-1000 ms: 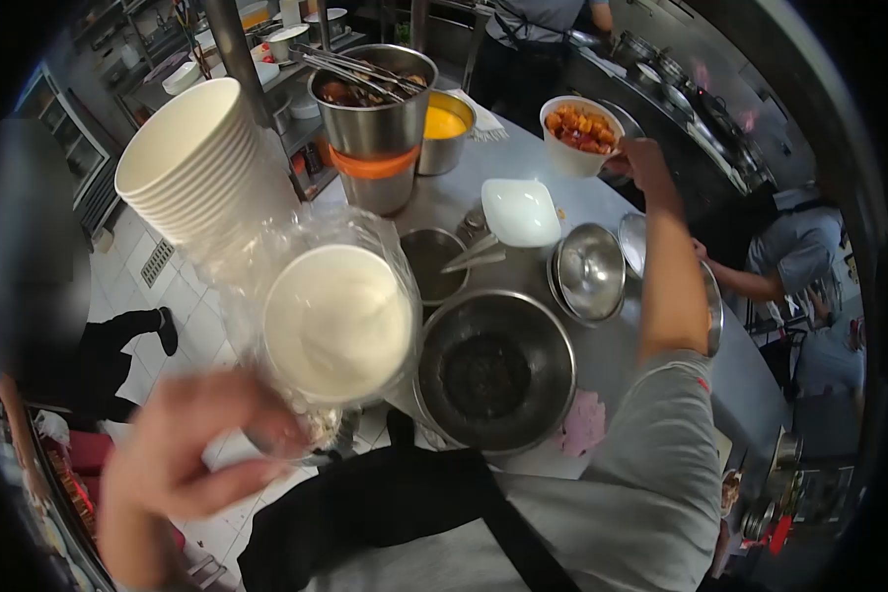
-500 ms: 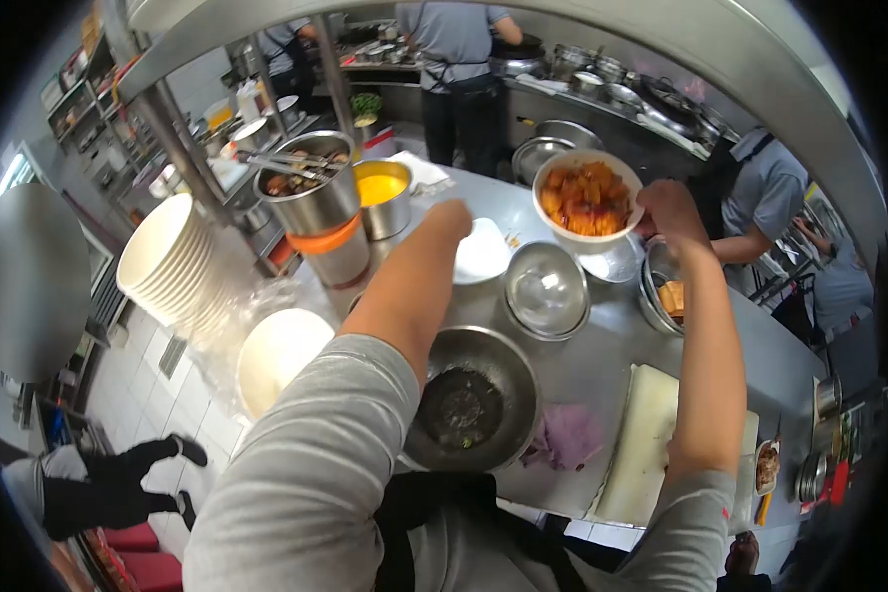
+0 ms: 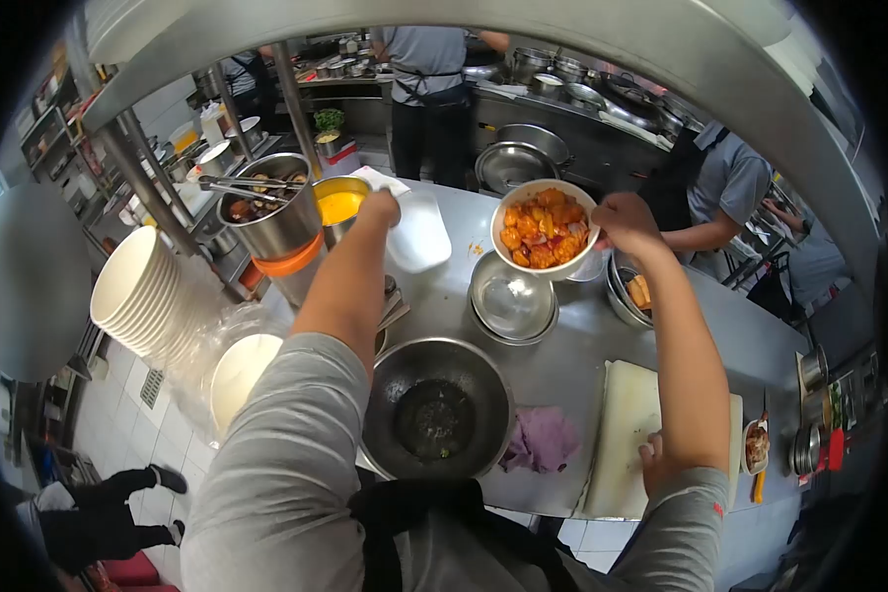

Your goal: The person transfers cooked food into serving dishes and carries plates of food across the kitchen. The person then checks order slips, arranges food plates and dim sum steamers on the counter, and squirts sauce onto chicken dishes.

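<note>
My right hand [image 3: 624, 222] grips the rim of a white bowl [image 3: 504, 244] filled with glazed orange food pieces [image 3: 545, 229], held up over the table and tilted towards me. At the left edge of a white tray [image 3: 420, 233], my left hand [image 3: 380, 209] is closed; its fingers are mostly hidden. Just behind that hand stands a steel pot of yellow liquid [image 3: 339, 205]. Below the bowl lie stacked steel bowls [image 3: 512, 296]. A large dark mixing bowl [image 3: 436, 409] with a little liquid in it sits close to my body.
Stacked white tubs [image 3: 138, 296] and a steel pot with tongs [image 3: 271, 222] stand left. Purple cloth [image 3: 541, 439] lies beside a cutting board [image 3: 622, 434], where another person's fingers [image 3: 651, 454] show under my right arm. An overhead metal shelf [image 3: 444, 35] crosses above; co-workers stand beyond.
My left hand and the white tray have moved left and away, towards the yellow-liquid pot. The food bowl has come somewhat nearer with my right hand. The whole view has shifted a little.
</note>
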Action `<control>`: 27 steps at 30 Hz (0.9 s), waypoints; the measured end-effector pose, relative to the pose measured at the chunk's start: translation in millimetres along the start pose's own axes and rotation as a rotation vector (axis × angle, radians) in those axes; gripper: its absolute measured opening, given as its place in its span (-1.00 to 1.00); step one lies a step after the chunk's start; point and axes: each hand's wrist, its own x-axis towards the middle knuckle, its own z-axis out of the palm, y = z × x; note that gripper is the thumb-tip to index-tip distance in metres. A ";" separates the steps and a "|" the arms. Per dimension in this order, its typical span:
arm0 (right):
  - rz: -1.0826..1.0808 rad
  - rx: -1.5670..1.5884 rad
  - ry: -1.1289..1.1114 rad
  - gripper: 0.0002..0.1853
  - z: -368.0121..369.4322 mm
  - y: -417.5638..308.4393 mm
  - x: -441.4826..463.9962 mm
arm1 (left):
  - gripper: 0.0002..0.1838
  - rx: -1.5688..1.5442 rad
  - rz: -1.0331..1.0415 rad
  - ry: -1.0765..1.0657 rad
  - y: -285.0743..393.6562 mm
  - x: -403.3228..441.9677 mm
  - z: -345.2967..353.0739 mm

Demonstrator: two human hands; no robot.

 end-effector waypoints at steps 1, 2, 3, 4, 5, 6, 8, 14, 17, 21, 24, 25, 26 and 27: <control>-0.076 -0.033 0.004 -0.77 2.4 -1.2 8.9 | -0.60 -0.025 0.008 0.030 0.6 6.4 -15.8; -0.150 -0.064 0.010 -0.76 5.9 1.5 23.9 | -0.57 -0.050 0.016 0.060 1.5 12.3 -32.2; -0.221 -0.097 0.014 -0.76 8.3 -0.2 33.9 | -0.61 -0.103 -0.060 -0.048 16.4 -6.7 -67.9; -0.220 -0.058 0.006 -0.75 8.9 -13.8 35.4 | -0.71 -0.178 -0.008 0.091 13.2 -5.3 -73.7; -0.218 -0.021 -0.002 -0.75 9.3 -32.9 33.0 | -0.69 -0.317 -0.046 -0.010 15.4 -23.0 -89.3; -0.219 0.015 -0.011 -0.74 10.6 -48.3 34.9 | -0.66 -0.459 -0.086 -0.106 17.8 -37.8 -109.8; -0.566 -0.388 0.007 -0.73 8.0 -73.0 56.0 | -0.74 -0.617 -0.107 -0.325 20.8 -66.6 -134.8; -0.542 -0.664 0.076 -0.69 38.0 -165.0 15.3 | -0.63 -1.100 -0.223 -0.467 19.3 -161.6 -147.0; -0.602 -0.839 0.078 -0.69 60.6 -189.9 -17.9 | -0.58 -1.186 -0.216 -0.531 9.7 -189.2 -143.8; -0.595 -0.852 0.011 -0.72 83.3 -200.1 -57.7 | -0.55 -1.170 -0.171 -0.530 -9.6 -215.7 -138.9; -0.695 -0.802 0.079 -0.78 93.4 -196.9 -96.5 | -0.55 -1.240 -0.178 -0.430 -15.9 -245.3 -146.9; -0.716 -0.779 0.089 -0.79 94.6 -194.9 -104.9 | -0.56 -1.245 -0.177 -0.422 -18.0 -249.2 -146.2; -0.736 -0.756 0.098 -0.79 95.4 -193.5 -113.1 | -0.56 -1.251 -0.177 -0.415 -20.5 -251.7 -146.5; -0.759 -0.732 0.109 -0.80 96.5 -192.3 -119.9 | -0.56 -1.255 -0.177 -0.406 -22.6 -254.6 -146.5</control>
